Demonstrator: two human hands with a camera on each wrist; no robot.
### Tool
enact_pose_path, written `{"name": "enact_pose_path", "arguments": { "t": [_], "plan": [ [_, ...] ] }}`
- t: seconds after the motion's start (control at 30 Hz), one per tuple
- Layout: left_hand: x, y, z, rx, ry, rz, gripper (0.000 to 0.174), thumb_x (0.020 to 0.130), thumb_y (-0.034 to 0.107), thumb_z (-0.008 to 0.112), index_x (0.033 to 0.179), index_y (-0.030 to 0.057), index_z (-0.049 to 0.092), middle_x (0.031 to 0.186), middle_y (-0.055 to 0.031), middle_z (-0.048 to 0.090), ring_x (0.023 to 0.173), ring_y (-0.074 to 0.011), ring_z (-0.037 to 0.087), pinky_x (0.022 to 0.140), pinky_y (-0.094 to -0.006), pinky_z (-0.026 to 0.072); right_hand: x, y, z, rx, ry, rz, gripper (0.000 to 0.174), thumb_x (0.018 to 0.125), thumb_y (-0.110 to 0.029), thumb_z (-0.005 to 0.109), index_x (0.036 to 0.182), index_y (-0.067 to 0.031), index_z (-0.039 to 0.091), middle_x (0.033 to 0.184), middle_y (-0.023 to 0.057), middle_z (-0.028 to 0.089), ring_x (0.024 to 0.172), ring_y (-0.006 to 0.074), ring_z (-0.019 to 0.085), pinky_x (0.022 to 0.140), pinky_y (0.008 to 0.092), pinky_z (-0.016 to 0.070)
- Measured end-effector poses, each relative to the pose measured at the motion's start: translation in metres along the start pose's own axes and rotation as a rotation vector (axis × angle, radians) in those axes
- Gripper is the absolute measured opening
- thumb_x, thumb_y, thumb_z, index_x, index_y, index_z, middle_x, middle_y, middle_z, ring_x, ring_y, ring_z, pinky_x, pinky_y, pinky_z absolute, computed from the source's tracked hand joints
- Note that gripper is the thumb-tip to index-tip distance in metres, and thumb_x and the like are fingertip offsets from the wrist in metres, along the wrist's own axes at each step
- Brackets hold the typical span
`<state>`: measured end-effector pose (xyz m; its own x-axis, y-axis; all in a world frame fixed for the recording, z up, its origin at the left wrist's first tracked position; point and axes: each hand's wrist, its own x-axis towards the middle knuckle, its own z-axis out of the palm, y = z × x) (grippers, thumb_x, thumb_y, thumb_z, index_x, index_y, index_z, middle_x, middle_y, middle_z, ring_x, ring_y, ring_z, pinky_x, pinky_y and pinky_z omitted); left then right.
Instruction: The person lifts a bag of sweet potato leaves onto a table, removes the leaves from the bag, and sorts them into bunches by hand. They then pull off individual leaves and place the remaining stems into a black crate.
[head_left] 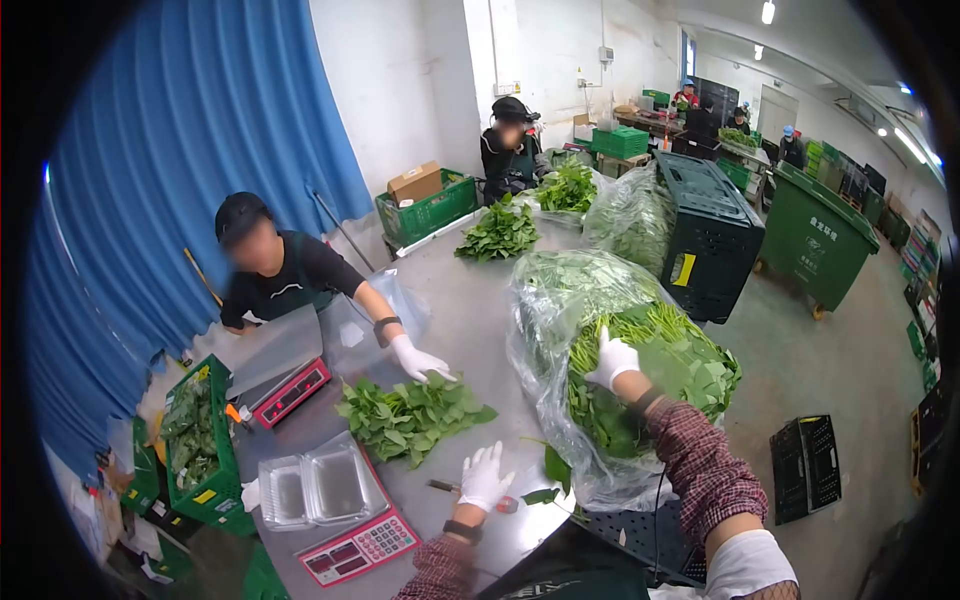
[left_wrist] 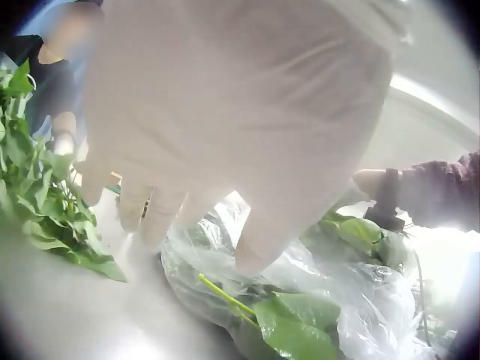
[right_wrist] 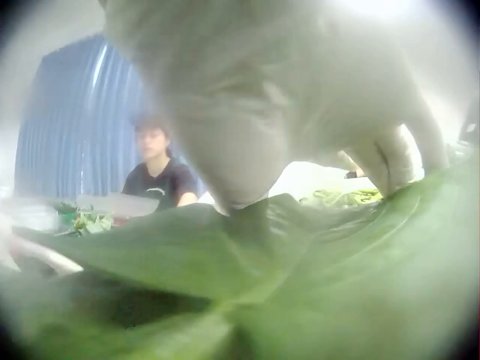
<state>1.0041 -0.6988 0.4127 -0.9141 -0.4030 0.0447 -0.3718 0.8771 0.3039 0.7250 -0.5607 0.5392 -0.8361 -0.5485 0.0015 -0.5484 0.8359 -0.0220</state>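
Note:
My white-gloved left hand (head_left: 486, 478) hovers over the metal table (head_left: 490, 400) with loosely extended fingers and nothing in them. Beneath it, a small tool with a reddish end (head_left: 507, 504) is partly covered by the hand. My gloved right hand (head_left: 613, 360) lies on the leafy green stems (head_left: 650, 335) in a big clear plastic bag (head_left: 545, 375); its fingers point down over broad leaves (right_wrist: 225, 262) in the right wrist view. Near the left hand, a pile of greens (head_left: 410, 415) sits beside the scale, touched by another person's gloved hand (head_left: 420, 360). A loose leaf (left_wrist: 296, 322) lies by the bag.
A red-edged scale (head_left: 360, 550) holds an open clear plastic box (head_left: 335, 480). Another red scale (head_left: 290, 392) stands beyond, near a green crate (head_left: 205, 440) of packed greens. More greens (head_left: 500, 232) lie farther back. Dark crates (head_left: 710, 225) stand right of the bag.

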Motion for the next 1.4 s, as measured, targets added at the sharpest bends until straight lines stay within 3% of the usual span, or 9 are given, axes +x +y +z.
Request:
{"name": "enact_pose_path", "arguments": {
  "t": [0.27, 0.47, 0.57, 0.93, 1.17, 1.23, 1.27, 1.3, 1.4],
  "plan": [
    [-0.028, -0.006, 0.029, 0.030, -0.322, 0.068, 0.053, 0.072, 0.031, 0.057, 0.118, 0.0059, 0.050, 0.113, -0.0122, 0.055, 0.112, -0.0259, 0.046, 0.093, -0.0459, 0.0333, -0.001, -0.024, 0.004, -0.253, -0.038, 0.067, 0.109, 0.058, -0.069, 0.063, 0.137, -0.0045, 0.026, 0.113, 0.0143, 0.054, 0.104, 0.0298, 0.052, 0.085, 0.0475, 0.0393],
    [-0.047, -0.035, 0.060, -0.018, -0.216, 0.085, 0.051, 0.073, 0.036, 0.058, 0.115, 0.0068, 0.052, 0.111, -0.0135, 0.054, 0.112, -0.0268, 0.046, 0.094, -0.0422, 0.0334, 0.007, -0.001, -0.002, 0.004, -0.067, 0.154, 0.114, 0.052, -0.059, 0.074, 0.136, 0.0002, 0.024, 0.107, 0.0155, 0.057, 0.098, 0.0270, 0.057, 0.082, 0.0334, 0.0457],
    [-0.063, -0.052, 0.064, -0.085, -0.172, 0.119, 0.049, 0.075, 0.035, 0.058, 0.114, 0.0075, 0.052, 0.115, -0.0124, 0.052, 0.115, -0.0271, 0.044, 0.096, -0.0427, 0.0319, 0.014, 0.027, -0.002, 0.214, -0.132, 0.206, 0.091, 0.054, -0.053, 0.073, 0.122, 0.0002, 0.044, 0.107, 0.0145, 0.059, 0.098, 0.0289, 0.057, 0.081, 0.0366, 0.0458],
    [-0.109, -0.074, 0.059, -0.088, -0.104, 0.063, 0.046, 0.074, 0.025, 0.058, 0.115, 0.0055, 0.053, 0.122, -0.0138, 0.049, 0.117, -0.0304, 0.042, 0.095, -0.0406, 0.0370, -0.006, -0.025, 0.000, -0.098, -0.059, 0.127, 0.069, 0.055, -0.051, 0.073, 0.102, -0.0039, 0.057, 0.107, 0.0164, 0.054, 0.098, 0.0290, 0.055, 0.084, 0.0381, 0.0425],
    [-0.130, -0.083, 0.044, -0.104, -0.138, -0.060, 0.048, 0.074, 0.026, 0.060, 0.116, 0.0058, 0.052, 0.125, -0.0144, 0.046, 0.119, -0.0303, 0.040, 0.095, -0.0405, 0.0387, -0.012, 0.033, 0.001, 0.536, 0.108, 0.083, 0.073, 0.054, -0.038, 0.073, 0.111, 0.0009, 0.048, 0.106, 0.0236, 0.055, 0.096, 0.0348, 0.056, 0.083, 0.0367, 0.0454],
    [-0.135, -0.085, 0.046, -0.114, -0.124, -0.073, 0.048, 0.074, 0.027, 0.060, 0.116, 0.0060, 0.052, 0.125, -0.0141, 0.046, 0.119, -0.0294, 0.040, 0.095, -0.0403, 0.0390, 0.039, 0.098, 0.075, 0.738, 0.102, 0.066, 0.070, 0.058, -0.032, 0.072, 0.113, 0.0026, 0.045, 0.106, 0.0257, 0.056, 0.098, 0.0348, 0.056, 0.084, 0.0361, 0.0444],
    [-0.136, -0.085, 0.044, -0.106, -0.131, -0.066, 0.048, 0.074, 0.026, 0.060, 0.117, 0.0057, 0.052, 0.125, -0.0134, 0.046, 0.120, -0.0282, 0.040, 0.095, -0.0400, 0.0389, -0.011, 0.095, 0.022, 0.740, 0.083, 0.053, 0.070, 0.058, -0.032, 0.072, 0.113, 0.0026, 0.045, 0.106, 0.0257, 0.056, 0.098, 0.0348, 0.056, 0.084, 0.0361, 0.0444],
    [-0.138, -0.084, 0.043, -0.097, -0.139, -0.056, 0.049, 0.074, 0.026, 0.061, 0.117, 0.0055, 0.052, 0.125, -0.0127, 0.046, 0.120, -0.0270, 0.040, 0.095, -0.0397, 0.0388, -0.053, 0.023, -0.054, 0.725, 0.390, -0.065, 0.066, 0.059, -0.023, 0.072, 0.112, 0.0037, 0.044, 0.103, 0.0248, 0.058, 0.096, 0.0330, 0.058, 0.083, 0.0359, 0.0447],
    [-0.139, -0.081, 0.042, -0.087, -0.155, -0.075, 0.049, 0.074, 0.026, 0.060, 0.117, 0.0049, 0.051, 0.125, -0.0130, 0.046, 0.120, -0.0275, 0.039, 0.096, -0.0397, 0.0375, -0.113, -0.028, -0.137, 0.822, 0.511, -0.320, 0.055, 0.060, -0.013, 0.071, 0.107, 0.0017, 0.048, 0.092, 0.0178, 0.059, 0.086, 0.0283, 0.059, 0.079, 0.0365, 0.0454]
  ]
}}
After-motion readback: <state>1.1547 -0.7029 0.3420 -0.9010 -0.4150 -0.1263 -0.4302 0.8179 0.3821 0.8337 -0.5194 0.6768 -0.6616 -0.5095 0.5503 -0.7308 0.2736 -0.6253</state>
